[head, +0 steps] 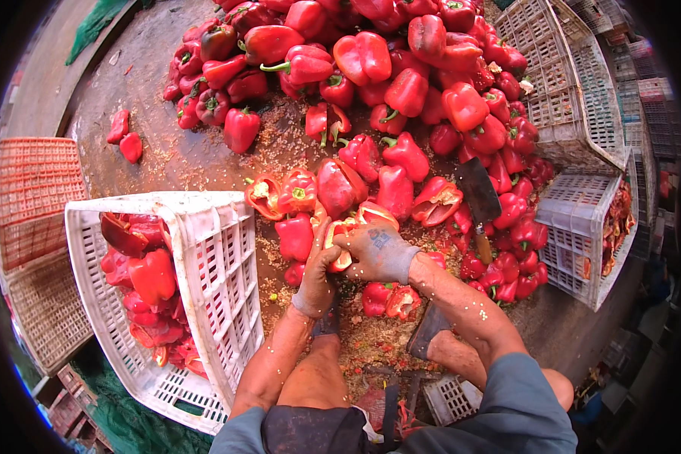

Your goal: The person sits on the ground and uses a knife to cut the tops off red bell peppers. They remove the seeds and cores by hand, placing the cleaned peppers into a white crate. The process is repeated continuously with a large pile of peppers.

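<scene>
Both hands wear dirty work gloves dotted with seeds. A cut-open red bell pepper (338, 243) sits between them, its pale inside facing up. My left hand (316, 278) grips it from the left, while the fingers of my right hand (379, 252) close on its right side; the fingertips are partly hidden. Just beyond lie whole and split red bell peppers, among them an opened one (264, 196) and another half (437, 201). A cleaver (479, 190) with a wooden handle rests on peppers to the right. Two cut pieces (390, 301) lie near my feet.
A large heap of red bell peppers (363, 57) rises ahead. At left, a tilted white plastic crate (221, 284) holds pepper pieces (150, 278); a red crate (37, 193) stands behind it. More crates (579, 227) line the right. Seeds (284, 136) litter the wet floor.
</scene>
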The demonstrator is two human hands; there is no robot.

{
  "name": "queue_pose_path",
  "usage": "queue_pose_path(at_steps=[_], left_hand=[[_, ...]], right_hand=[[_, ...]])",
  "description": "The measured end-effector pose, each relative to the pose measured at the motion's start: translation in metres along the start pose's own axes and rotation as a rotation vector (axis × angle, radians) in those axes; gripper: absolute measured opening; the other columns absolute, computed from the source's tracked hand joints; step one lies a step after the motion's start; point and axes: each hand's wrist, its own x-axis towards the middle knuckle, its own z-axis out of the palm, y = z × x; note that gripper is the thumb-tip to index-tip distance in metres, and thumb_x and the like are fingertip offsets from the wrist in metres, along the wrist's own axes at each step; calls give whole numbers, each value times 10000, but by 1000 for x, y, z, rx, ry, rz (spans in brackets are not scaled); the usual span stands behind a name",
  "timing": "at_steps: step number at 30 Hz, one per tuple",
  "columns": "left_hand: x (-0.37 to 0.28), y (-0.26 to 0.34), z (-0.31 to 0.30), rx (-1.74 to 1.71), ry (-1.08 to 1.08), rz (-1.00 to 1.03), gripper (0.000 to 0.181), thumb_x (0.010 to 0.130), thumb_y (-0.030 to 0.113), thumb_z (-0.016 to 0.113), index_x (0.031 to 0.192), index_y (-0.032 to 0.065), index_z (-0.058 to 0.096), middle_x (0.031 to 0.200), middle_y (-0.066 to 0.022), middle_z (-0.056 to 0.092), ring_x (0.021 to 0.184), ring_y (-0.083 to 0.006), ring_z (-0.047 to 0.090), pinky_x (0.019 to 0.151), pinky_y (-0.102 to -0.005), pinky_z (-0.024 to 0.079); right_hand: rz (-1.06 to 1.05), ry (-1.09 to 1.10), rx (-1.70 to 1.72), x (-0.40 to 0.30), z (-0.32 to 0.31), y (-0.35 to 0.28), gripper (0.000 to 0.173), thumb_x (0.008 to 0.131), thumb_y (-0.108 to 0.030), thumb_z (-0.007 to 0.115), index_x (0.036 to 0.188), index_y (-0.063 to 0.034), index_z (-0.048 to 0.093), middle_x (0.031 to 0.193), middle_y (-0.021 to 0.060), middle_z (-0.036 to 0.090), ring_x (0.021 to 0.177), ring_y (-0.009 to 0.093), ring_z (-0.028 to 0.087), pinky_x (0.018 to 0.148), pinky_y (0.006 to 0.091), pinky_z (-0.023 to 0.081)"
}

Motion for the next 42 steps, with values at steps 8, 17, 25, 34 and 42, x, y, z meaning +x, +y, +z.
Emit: queue_pose_path(at_steps=[8, 17, 25, 34, 42], left_hand=[[17, 16, -2, 81, -169, 12, 638, 843, 136, 599, 1425, 37, 357, 1277, -112, 544, 1129, -216, 590, 1006, -365, 470], [16, 24, 10, -99, 59, 175, 426, 877, 154, 574, 1257, -26, 505, 1126, -102, 600, 979, -161, 616, 908, -303, 507], [39, 25, 17, 14, 219, 301, 285, 867, 33, 610, 1148, -14, 609, 1034, -69, 641, 894, -124, 623, 817, -254, 525], [33, 33, -1, -184, 129, 222, 390, 871, 8, 582, 1260, -4, 560, 1062, -86, 652, 960, -164, 648, 857, -285, 539], [32, 39, 23, 5, 138, 308, 408, 858, -15, 582, 1266, -14, 562, 1018, -74, 653, 893, -150, 643, 824, -274, 541]], right_hand=[[116, 112, 77, -15, 3, -14, 361, 771, -275, 701, 1086, -126, 607, 769, 141, 642, 757, 359, 646, 664, 464, 480], [245, 710, -31, 1, 35, -48, 489, 714, -218, 702, 1175, -103, 588, 799, 136, 642, 733, 342, 634, 670, 464, 469], [561, 755, 13, 25, 61, -45, 449, 789, -252, 661, 1204, -104, 580, 757, 159, 654, 709, 366, 647, 675, 475, 483], [465, 565, 251, 29, 43, -38, 355, 788, -204, 670, 1117, -77, 640, 790, 174, 677, 731, 327, 688, 664, 420, 522], [491, 909, 194, 32, 64, -39, 395, 762, -279, 712, 1087, -67, 636, 678, 147, 634, 649, 330, 656, 573, 446, 487]])
